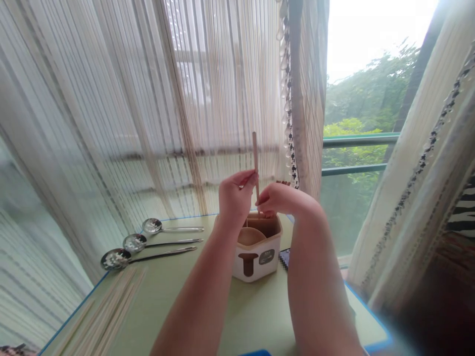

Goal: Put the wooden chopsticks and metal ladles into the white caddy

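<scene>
Both hands meet above a white utensil holder [257, 257] with a brown rim and inner compartments. My left hand [233, 198] is closed round the shaft of a wooden chopstick [255, 155] that stands nearly upright. My right hand [278, 199] pinches the same chopstick lower down, just over the holder's back compartment. The chopstick's lower end is hidden behind my fingers.
Three metal spoons [148, 242] lie side by side at the left of the pale green table [174, 296]. Several loose chopsticks [111, 311] lie at the front left. Sheer curtains [148, 99] hang behind the table. A dark object [284, 257] sits right of the holder.
</scene>
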Motion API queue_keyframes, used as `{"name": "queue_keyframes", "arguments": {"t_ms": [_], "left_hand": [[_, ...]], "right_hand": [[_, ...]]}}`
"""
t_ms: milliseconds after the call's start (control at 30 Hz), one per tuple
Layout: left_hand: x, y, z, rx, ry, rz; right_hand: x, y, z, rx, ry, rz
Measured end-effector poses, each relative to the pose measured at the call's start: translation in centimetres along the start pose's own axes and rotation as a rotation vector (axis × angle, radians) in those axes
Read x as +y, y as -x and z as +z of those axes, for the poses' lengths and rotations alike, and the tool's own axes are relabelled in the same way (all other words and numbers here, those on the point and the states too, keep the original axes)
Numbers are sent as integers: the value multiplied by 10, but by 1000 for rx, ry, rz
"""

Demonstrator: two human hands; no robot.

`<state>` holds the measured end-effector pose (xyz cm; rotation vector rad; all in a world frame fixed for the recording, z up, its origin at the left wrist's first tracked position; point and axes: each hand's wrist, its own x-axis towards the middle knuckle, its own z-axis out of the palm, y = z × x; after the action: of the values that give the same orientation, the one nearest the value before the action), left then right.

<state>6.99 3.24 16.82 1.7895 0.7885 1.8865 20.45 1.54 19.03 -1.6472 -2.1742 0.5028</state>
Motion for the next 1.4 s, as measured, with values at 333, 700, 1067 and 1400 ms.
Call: {"name": "queue_keyframes", "arguments": {"t_ms": [333,700,1067,1400], "left_hand": [[-14,-2,1,-76,-106,-24],[-30,0,1,-316,-164,-132],[-37,2,2,-400,-236,-241],[-38,7,9,-435,-426,-172]], "right_hand": [[1,-8,1,-61,4,24],[-2,24,-17,-87,61,126],[1,18,-17,-124,33,180],[14,23,-21,-79,11,216]]}}
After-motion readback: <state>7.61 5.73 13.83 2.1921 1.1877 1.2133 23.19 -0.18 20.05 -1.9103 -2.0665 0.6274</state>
